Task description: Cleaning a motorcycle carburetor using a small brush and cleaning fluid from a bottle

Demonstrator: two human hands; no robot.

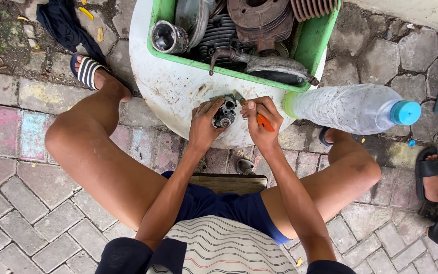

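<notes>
My left hand [205, 124] grips a small grey metal carburettor-like part [225, 112] over a white round tub [171, 89]. My right hand [260, 117] holds an orange-handled tool [264, 123] with its tip at the top of that part. Both hands meet just in front of a green tray [313, 43] full of rusty engine pieces, among them a shiny piston [168, 37] and a finned cylinder [259, 15]. I sit on a low wooden stool [229, 181] with my knees spread.
A clear plastic bottle [348, 107] with a blue cap lies on the tub's right edge. A dark cloth [64, 23] lies on the paving at top left. Another person's sandalled foot [432, 172] is at the right edge. Brick paving surrounds me.
</notes>
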